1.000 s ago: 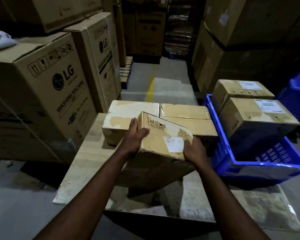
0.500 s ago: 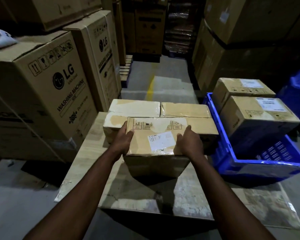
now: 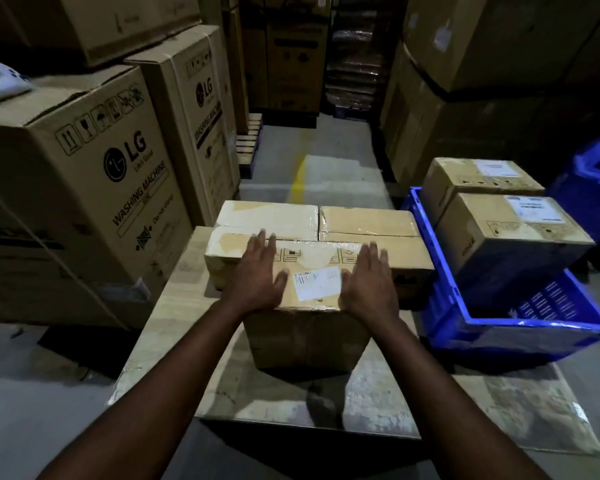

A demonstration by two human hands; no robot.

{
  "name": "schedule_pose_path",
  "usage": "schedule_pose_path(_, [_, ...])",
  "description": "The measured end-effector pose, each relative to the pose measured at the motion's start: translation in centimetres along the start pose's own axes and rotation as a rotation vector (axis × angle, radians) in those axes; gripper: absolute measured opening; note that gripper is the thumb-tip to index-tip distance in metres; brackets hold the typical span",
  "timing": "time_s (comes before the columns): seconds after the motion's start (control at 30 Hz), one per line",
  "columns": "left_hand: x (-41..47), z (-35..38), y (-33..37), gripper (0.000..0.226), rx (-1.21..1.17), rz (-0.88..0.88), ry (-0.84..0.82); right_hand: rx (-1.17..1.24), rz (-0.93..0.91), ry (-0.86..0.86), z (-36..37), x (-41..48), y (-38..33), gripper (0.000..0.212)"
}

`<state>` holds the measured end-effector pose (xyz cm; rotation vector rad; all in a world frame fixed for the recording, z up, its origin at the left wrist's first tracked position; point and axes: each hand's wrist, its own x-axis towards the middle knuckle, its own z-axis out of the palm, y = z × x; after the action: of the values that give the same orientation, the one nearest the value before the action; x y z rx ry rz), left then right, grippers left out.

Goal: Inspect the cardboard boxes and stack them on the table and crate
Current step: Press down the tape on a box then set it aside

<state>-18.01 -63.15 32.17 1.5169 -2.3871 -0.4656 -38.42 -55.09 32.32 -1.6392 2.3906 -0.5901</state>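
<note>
1 s ago the box (image 3: 309, 337) was tipped up on edge between both hands, its labelled face turned toward the camera; 0.5 s ago it was level and gripped at the sides. Now it sits flat on the table (image 3: 174, 306), near the middle, its far side against the taped boxes (image 3: 267, 216) at the back. The left hand (image 3: 260, 271) and right hand (image 3: 369, 282) have let go of the sides and lie palm-down on its top, fingers straight and slightly spread, 1 on each side of the white label (image 3: 317, 283). That suggests the check on this box is over and the box is placed. It is plain brown cardboard, with clear tape shining across the top, a row of printed handling marks along the far edge, and a front face that is a little creased but square. To the right, the blue crate (image 3: 499, 327) holds 2 labelled boxes (image 3: 513, 237).
</note>
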Motion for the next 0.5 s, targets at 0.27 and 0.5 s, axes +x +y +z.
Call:
schedule_pose_path(0.27, [-1.1, 2.0, 1.6, 0.076, 0.28, 0.193, -0.085, -0.196, -0.402, -0.167, 1.5, 0.4, -2.0, 0.054])
schedule_pose_path(0.5, [-0.6, 0.9, 1.3, 0.067, 0.249, 0.182, -0.124, -0.141, -0.426, -0.214, 0.6, 1.4, -1.7, 0.056])
